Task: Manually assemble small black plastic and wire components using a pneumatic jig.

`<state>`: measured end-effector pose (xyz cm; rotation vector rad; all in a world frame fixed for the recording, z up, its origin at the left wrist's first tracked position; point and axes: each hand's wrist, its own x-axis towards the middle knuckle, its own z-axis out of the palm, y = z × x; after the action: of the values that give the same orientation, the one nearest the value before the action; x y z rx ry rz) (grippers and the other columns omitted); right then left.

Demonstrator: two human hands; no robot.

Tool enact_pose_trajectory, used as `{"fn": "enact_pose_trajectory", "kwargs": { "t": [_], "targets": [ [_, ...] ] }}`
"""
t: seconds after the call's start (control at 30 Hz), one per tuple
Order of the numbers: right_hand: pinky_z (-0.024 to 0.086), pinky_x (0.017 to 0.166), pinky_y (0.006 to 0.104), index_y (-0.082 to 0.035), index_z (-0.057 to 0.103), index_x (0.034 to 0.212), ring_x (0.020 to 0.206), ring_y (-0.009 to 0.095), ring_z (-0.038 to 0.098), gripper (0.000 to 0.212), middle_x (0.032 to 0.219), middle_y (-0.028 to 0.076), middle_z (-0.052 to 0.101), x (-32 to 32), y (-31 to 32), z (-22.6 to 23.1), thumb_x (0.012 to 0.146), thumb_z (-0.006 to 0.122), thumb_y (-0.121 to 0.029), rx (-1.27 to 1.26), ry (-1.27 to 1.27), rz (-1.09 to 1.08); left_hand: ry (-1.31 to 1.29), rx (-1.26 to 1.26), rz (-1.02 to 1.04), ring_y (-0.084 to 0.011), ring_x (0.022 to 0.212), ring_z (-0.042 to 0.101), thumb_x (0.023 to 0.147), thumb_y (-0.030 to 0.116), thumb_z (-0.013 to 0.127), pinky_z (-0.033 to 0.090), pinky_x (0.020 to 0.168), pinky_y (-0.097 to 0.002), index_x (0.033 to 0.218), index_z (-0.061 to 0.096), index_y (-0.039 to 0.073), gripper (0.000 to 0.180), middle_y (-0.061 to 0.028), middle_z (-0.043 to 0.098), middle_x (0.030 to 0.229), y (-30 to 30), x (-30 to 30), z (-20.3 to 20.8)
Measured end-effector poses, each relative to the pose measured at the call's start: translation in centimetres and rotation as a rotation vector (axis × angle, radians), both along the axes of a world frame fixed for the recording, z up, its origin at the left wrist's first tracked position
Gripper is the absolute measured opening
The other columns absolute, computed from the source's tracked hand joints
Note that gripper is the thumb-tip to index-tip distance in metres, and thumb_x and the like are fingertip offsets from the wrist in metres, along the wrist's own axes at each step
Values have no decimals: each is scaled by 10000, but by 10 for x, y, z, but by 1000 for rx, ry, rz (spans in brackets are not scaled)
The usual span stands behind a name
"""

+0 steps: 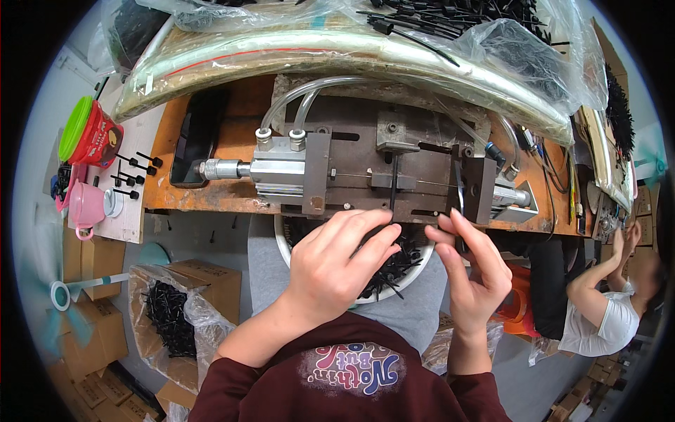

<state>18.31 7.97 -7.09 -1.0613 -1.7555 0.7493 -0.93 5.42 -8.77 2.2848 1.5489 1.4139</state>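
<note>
My left hand (341, 257) is closed, thumb and index fingertips at the lower end of a thin black stem piece (394, 181). That piece stands across the small grey block in the middle of a dark metal fixture (351, 158). My right hand (474, 274) has its thumb and fingers curled around a second black strip-like piece (460, 186), which rises in front of the fixture's right block. Its lower end is partly hidden by the fingers. Beneath my hands, on my lap, a white tub (283, 243) contains many black stemmed pieces (387, 274).
Air cylinders (278, 176) (512, 196) with clear hoses flank the fixture. A phone (193, 144) lies left on the orange bench. A red tub (95, 133) and pink cup (88, 207) stand farther left. Plastic-covered black parts (464, 21) lie behind. A co-worker (598, 302) sits right.
</note>
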Motion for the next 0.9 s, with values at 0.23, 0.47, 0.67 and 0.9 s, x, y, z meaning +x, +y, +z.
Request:
{"fn": "enact_pose_trajectory", "kwargs": {
  "t": [0.23,0.47,0.67,0.9],
  "targets": [
    [586,833,319,95,640,1139,946,269,739,399,1080,212,711,1,-5,-4,761,766,115,16,108,77,259,-63,43,-197,716,658,722,141,794,528,688,-306,937,705,37,255,-105,687,1234,10,6,-5],
    [602,779,339,87,625,1147,925,282,742,400,1102,230,705,-3,-9,-1,763,714,153,-2,137,92,350,-147,49,-174,659,640,729,156,799,511,646,-280,920,708,58,234,-96,690,1235,14,5,7],
    [582,667,316,17,702,998,782,258,731,336,1013,163,719,5,1,2,689,834,9,313,-324,155,318,-136,68,-158,621,623,734,155,800,501,613,-269,900,709,65,210,-81,701,1212,14,6,7],
    [569,678,339,19,713,980,821,272,700,319,1051,158,690,-3,-4,5,680,821,12,293,-340,125,285,-127,20,-162,623,623,721,151,804,501,606,-272,913,713,67,228,-72,709,1188,13,2,5]
  ]
}}
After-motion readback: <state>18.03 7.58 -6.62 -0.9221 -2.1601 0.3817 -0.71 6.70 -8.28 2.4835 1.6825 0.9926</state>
